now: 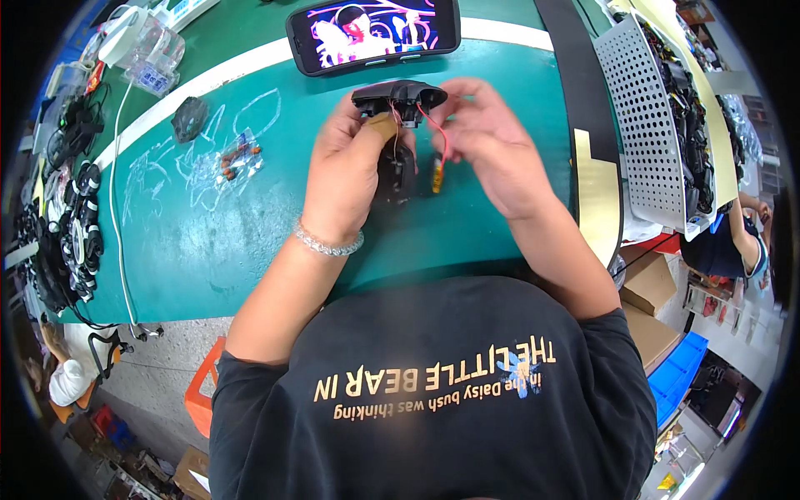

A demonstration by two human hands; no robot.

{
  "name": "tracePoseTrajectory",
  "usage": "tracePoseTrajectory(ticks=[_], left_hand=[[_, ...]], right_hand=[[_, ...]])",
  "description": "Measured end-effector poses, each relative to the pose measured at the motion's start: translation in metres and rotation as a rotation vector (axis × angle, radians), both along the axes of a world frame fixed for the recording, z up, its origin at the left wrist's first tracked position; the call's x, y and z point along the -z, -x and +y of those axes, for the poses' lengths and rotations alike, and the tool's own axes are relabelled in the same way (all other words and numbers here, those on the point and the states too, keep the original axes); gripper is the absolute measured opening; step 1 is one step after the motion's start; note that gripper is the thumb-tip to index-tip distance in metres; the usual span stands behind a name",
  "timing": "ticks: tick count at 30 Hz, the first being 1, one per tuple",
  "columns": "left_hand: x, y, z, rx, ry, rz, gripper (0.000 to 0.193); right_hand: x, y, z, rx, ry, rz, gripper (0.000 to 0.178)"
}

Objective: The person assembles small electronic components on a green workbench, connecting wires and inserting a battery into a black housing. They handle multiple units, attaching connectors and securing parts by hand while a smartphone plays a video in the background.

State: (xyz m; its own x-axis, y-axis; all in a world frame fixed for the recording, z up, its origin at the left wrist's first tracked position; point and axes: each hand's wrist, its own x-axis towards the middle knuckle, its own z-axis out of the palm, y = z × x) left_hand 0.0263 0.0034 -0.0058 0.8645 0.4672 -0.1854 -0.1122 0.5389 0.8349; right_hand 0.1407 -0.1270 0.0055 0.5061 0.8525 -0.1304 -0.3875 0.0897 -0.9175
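Note:
Over the green mat, my left hand (pixel 346 158) is closed around the left side of a black plastic housing (pixel 398 93) with thin wires coming out of it. A tan wrap covers the thumb tip. Below the housing is a curved black part (pixel 397 173), somewhat blurred. My right hand (pixel 496 142) is at the housing's right end, its fingers bent and smeared by motion, with thumb and fingertips pinched at a red wire (pixel 440 127). From that wire hangs a small yellow cylindrical part (pixel 437 177). The fingers' exact contact is partly hidden.
A phone (pixel 375 33) playing video stands beyond my hands. Small brown parts (pixel 240 158) in clear plastic and a dark lump (pixel 190 118) lie left. Black cables (pixel 79 225) pile at the far left. A white perforated basket (pixel 646 125) full of black parts stands right. Other people sit farther off.

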Motion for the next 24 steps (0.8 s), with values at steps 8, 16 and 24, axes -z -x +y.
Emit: tracePoseTrajectory(ticks=[8,16,24], left_hand=[[-0.001,-0.003,-0.004,-0.066,-0.007,0.001,0.009],[0.004,-0.003,-0.009,-0.047,-0.134,-0.010,0.005],[-0.005,-0.004,-0.012,-0.077,-0.125,-0.069,0.017]], right_hand=[[0.002,0.010,0.003,0.255,-0.054,-1.407,0.019],[0.017,0.009,0.011,0.296,0.009,-1.403,0.019],[0.006,0.018,0.009,0.222,-0.004,-1.090,0.014]])
